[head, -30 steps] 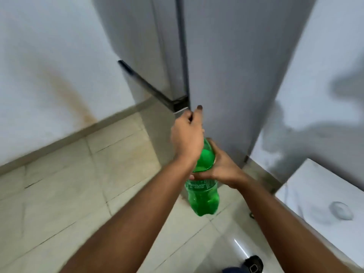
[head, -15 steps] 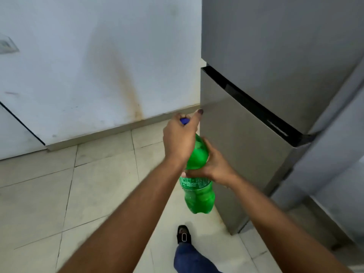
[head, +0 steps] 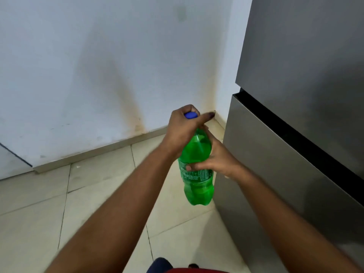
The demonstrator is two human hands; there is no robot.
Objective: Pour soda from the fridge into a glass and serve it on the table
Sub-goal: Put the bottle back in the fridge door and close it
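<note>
A green soda bottle (head: 198, 186) with a blue cap (head: 190, 115) hangs upright in the air in front of me, over the tiled floor. My left hand (head: 182, 133) is closed over the neck and cap from above. My right hand (head: 218, 160) wraps the bottle's middle from the right side, fingers across the label. The grey fridge (head: 295, 119) stands closed at the right, just beside the bottle. No glass or table is in view.
A white wall (head: 98, 66) with a brown stain rises behind the bottle, with a skirting strip along its foot. Beige floor tiles (head: 88, 203) spread to the left and below. My leg and shoe show at the bottom edge.
The view has swung left, so the fridge now sits at the right edge with its doors shut. Both hands keep the same hold on the bottle. The white counter at the right has left the view.
</note>
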